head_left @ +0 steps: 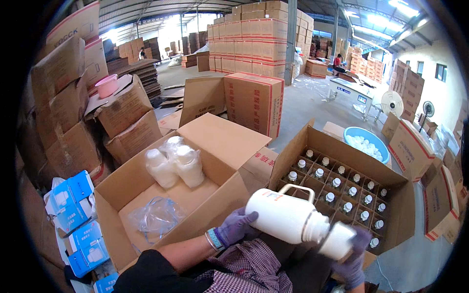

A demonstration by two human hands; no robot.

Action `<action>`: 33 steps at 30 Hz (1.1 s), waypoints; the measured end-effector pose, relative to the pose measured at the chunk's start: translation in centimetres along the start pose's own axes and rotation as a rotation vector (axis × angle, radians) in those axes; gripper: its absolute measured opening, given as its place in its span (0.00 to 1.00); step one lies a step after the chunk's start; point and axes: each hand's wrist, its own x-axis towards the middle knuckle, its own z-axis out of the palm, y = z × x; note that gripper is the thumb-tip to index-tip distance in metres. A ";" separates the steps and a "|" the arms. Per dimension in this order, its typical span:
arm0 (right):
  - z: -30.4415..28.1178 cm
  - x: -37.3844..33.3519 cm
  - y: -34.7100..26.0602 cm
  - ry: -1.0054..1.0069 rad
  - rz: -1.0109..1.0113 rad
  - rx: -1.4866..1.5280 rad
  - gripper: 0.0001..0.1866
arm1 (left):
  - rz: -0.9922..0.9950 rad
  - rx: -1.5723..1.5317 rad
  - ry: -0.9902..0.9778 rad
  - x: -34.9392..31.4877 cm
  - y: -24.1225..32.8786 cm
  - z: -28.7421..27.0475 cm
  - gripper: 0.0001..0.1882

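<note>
A white thermos jug (283, 217) with a loop handle lies tilted across my lap, its neck toward the right. My purple-gloved left hand (236, 227) grips it round the base. In my gloved right hand (352, 259), blurred by motion, is a white cup-shaped lid (337, 241), right by the jug's neck; whether the two touch I cannot tell. At my left stands an open carton (117, 239) holding white cup-like pieces in plastic (188, 166) and a crumpled clear bag (155, 217). A divided carton (398, 181) to the right holds several white-capped clear bottles (336, 182).
Blue-and-white printed boxes (73, 207) lie at the left edge. Beyond the divided carton sits a blue basin (365, 136) of small white pieces. Stacked cartons (63, 97) rise at left, with a pink basin (107, 86) near them. A closed carton (253, 103) stands ahead.
</note>
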 end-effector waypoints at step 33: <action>-2.8 -1.6 -5.0 0.302 0.205 0.209 0.25 | 0.095 1.548 -0.586 10.7 2.0 11.4 0.22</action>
